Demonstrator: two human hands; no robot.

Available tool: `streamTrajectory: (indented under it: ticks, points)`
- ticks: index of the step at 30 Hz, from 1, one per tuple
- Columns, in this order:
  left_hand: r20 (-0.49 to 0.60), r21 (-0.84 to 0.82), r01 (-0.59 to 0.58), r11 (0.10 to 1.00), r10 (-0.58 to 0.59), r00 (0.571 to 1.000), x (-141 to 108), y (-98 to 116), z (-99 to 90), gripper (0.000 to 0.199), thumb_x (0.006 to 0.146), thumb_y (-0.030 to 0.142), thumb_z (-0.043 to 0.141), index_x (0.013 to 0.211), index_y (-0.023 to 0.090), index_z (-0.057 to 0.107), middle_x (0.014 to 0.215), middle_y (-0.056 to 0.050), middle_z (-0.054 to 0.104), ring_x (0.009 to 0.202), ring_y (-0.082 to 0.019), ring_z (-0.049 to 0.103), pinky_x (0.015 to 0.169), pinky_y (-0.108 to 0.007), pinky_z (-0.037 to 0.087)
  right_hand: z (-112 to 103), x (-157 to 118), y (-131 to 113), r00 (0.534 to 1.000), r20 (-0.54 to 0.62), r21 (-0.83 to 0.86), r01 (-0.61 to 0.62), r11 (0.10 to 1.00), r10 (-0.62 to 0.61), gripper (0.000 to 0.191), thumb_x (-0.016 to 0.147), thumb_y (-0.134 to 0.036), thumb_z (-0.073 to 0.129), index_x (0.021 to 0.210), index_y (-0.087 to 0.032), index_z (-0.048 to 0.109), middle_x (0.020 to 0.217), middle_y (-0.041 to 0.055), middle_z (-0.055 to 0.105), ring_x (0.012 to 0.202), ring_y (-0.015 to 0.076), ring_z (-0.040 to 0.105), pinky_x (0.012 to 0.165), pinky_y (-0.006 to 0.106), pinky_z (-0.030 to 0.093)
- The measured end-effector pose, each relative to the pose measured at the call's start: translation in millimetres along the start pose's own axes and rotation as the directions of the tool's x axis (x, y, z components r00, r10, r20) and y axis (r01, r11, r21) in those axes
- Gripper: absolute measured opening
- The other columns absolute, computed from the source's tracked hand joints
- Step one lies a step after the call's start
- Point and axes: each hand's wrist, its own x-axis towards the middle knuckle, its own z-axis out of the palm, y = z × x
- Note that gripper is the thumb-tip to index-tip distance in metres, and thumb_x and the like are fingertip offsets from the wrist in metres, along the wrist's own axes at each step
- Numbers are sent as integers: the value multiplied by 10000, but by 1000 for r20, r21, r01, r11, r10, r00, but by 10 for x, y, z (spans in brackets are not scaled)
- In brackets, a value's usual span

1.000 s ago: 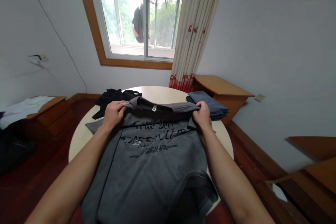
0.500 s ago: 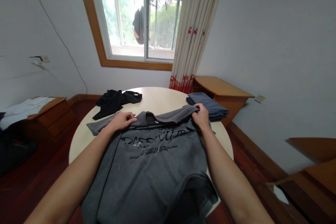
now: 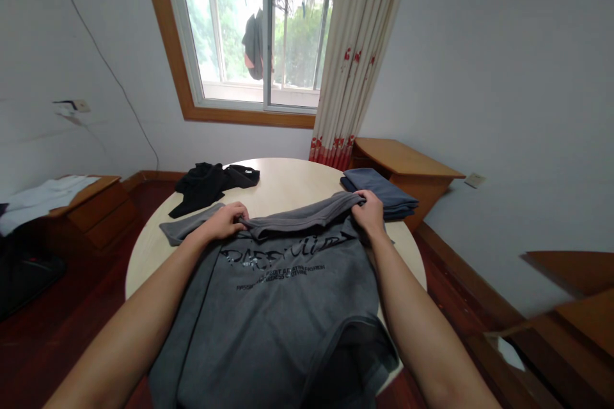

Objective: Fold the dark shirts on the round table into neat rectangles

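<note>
A dark grey shirt (image 3: 278, 326) with black lettering lies across the near part of the round table (image 3: 288, 172), its lower end reaching past the near edge. My left hand (image 3: 227, 221) is closed on the shirt's upper edge, left of the lettering. On the right, my right hand (image 3: 369, 209) pinches the same upper edge near the shoulder. Between the hands the collar part is folded over toward me, covering the top of the lettering. One sleeve sticks out to the left, beyond my left hand.
Crumpled black clothing (image 3: 204, 185) lies at the table's back left. Folded dark blue clothes (image 3: 378, 193) are stacked at the back right, just beyond my right hand. A wooden desk (image 3: 407, 160) stands behind them, and a wooden cabinet (image 3: 96, 223) with white cloth is at the left.
The neckline has flipped over toward me, hiding the collar opening and label. My left hand has closed on the fabric; my right hand has barely moved.
</note>
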Motion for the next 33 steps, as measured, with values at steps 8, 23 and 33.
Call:
streamTrajectory:
  ticks: [8, 23, 33]
  points:
    - [-480, -22, 160, 987, -151, 864, -112, 52, -271, 114, 762, 328, 553, 795, 223, 525, 886, -60, 718, 817, -214, 650, 762, -327, 504, -73, 37, 28, 996, -80, -137, 22, 990, -33, 257, 723, -240, 553, 885, -191, 746, 972, 113, 670, 959, 296, 589, 899, 426, 480]
    - [-773, 22, 565, 825, -344, 533, -222, 247, -510, 229, 795, 465, 641, 786, 244, 697, 737, -50, 652, 815, -284, 647, 697, -358, 482, -39, 52, -71, 876, 24, 483, -433, 761, 482, 282, 730, -375, 546, 948, -221, 634, 680, 40, 663, 565, 241, 633, 524, 377, 557]
    - [-511, -781, 86, 619, -712, 482, 71, 340, -949, 73, 826, 242, 583, 853, 174, 581, 690, -15, 683, 592, -141, 669, 562, -244, 519, -241, 513, -292, 850, -517, 443, 166, 881, 100, 405, 856, -341, 515, 1234, -201, 550, 1174, 130, 615, 1094, 262, 665, 892, 437, 592]
